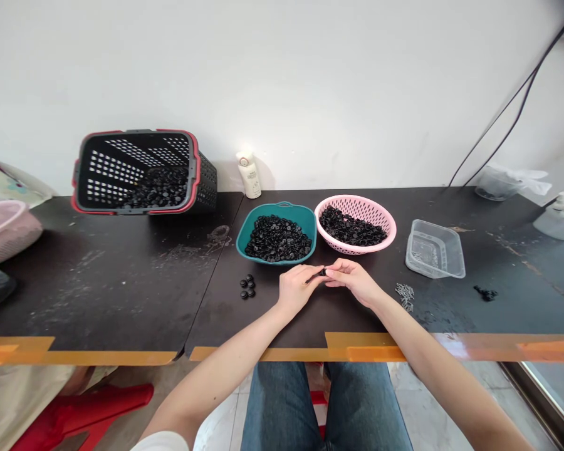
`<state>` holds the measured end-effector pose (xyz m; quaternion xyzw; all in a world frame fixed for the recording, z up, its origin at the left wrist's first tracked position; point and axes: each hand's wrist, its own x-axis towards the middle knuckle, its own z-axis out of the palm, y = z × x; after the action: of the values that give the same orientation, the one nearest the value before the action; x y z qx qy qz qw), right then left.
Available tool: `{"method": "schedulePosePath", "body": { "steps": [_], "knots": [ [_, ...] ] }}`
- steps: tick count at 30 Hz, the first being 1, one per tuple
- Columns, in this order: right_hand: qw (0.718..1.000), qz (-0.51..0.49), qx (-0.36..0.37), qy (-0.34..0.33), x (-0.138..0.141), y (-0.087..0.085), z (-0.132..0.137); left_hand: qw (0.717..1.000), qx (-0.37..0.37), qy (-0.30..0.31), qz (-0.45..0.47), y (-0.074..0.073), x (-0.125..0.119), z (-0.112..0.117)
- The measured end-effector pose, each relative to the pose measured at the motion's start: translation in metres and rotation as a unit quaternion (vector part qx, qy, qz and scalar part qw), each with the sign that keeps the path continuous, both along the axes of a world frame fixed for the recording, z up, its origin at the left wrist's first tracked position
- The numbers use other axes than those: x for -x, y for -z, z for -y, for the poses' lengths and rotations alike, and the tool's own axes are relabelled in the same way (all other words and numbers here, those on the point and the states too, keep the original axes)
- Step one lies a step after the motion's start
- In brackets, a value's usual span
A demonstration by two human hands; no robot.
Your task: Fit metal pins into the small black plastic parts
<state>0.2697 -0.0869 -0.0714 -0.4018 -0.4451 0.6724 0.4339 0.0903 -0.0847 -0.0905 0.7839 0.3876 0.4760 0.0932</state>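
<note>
My left hand (298,286) and my right hand (350,280) meet above the black table, fingertips pinched around a small black plastic part (323,272). Its exact kind is too small to make out. Just beyond my left hand is a teal basin (239,244) full of round black parts. A pink basket (391,230) with smaller black parts stands behind my right hand. Several round black knob-like pieces (247,287) lie loose to the left of my left hand. To the right of my right forearm is a small pile of metal screws or pins (405,297).
A clear plastic tub (436,268) stands at right, near a little heap of black bits (485,293). At back left a dark basket with red trim (197,169) lies tipped, holding black parts. A white bottle (249,176) stands by the wall. Orange tape (282,354) lines the table's front edge.
</note>
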Motion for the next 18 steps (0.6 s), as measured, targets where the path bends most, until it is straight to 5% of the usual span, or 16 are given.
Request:
{"method": "schedulePosePath", "body": {
  "steps": [7, 18],
  "knots": [
    [0.997, -0.052, 0.031, -0.053, 0.000, -0.002, -0.001, 1.000, -0.017, 0.024, 0.006, 0.001, 0.000, 0.002],
    [0.992, -0.124, 0.033, -0.018, 0.011, -0.001, 0.005, 0.998, -0.015, 0.052, 0.041, -0.005, -0.001, 0.004]
  ]
}}
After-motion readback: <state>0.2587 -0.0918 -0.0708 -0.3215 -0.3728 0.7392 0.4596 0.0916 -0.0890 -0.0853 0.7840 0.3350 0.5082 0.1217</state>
